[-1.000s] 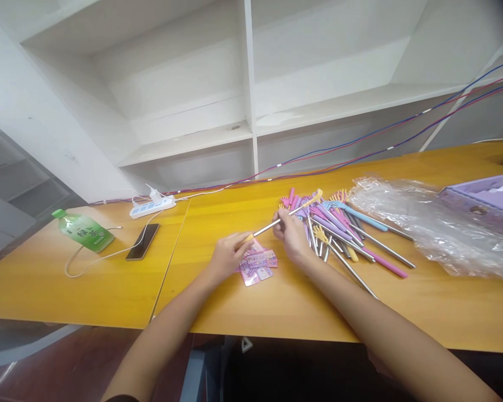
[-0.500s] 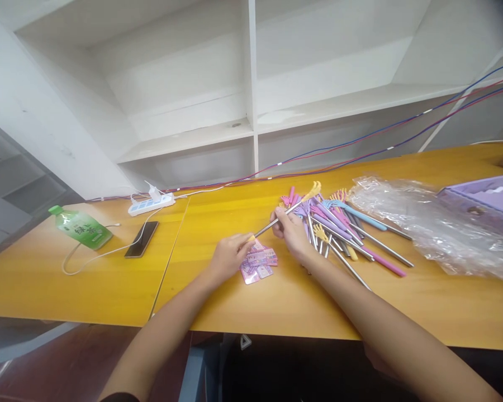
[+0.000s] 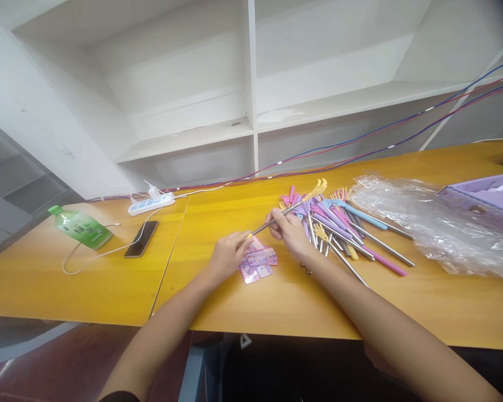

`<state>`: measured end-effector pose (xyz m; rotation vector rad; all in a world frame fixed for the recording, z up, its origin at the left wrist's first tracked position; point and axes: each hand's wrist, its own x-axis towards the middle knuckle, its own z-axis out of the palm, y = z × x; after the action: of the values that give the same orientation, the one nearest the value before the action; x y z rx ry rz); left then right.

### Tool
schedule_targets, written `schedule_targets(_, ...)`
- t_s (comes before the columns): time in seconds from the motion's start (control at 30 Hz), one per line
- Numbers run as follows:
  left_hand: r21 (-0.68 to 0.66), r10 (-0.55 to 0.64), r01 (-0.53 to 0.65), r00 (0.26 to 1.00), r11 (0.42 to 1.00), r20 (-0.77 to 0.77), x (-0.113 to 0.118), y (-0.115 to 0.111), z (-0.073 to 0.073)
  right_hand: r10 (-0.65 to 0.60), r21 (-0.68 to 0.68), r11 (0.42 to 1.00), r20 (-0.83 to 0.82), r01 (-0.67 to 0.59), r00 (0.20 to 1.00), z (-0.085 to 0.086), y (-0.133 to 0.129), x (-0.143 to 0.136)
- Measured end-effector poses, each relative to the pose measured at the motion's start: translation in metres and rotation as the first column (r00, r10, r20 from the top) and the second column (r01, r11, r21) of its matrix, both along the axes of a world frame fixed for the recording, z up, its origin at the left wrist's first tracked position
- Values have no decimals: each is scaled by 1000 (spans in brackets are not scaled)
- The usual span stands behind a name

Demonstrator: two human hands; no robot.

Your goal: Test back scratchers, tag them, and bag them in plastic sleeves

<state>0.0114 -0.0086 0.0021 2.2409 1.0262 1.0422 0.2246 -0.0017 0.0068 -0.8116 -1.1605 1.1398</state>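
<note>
Centrally, both hands hold one telescopic back scratcher [image 3: 291, 208] above the bench [image 3: 109, 279], near the middle of its front edge. Left hand [image 3: 228, 255]: fingers closed on the scratcher's lower, yellow-tipped handle end. Right hand [image 3: 291, 231]: fingers pinched around the metal shaft further up. Scratcher: tilted, rising from the left hand toward the back right, its yellow claw head clear of the bench and over the pile [image 3: 343, 226]. Pile: many more scratchers with pink, purple, blue and yellow ends and metal shafts, lying crossed on the bench just right of the right hand, some touching its wrist side. Cards [image 3: 257, 262]: a small pink and purple stack, flat on the bench between and under the hands. Plastic wrap [image 3: 436, 223]: crumpled and clear, right of the pile toward the bench's right end. Box [image 3: 486, 198]: purple, at the right edge behind the wrap. Left part of the bench: phone [image 3: 141, 238] with a white cable, green bottle [image 3: 81, 228] lying on its side near the back left corner, power strip [image 3: 151, 204] at the back edge.
</note>
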Motion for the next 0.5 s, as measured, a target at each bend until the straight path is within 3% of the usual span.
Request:
schedule_targets(0.27,-41,18,-16,999,999,47,1,-3,6,44,-24,999,-36,-45,998,2,-1,1)
schedule_targets(0.5,121,6,9,992,993,-128,-2,-1,-1,63,5,998,-14,-63,998,4,-2,3)
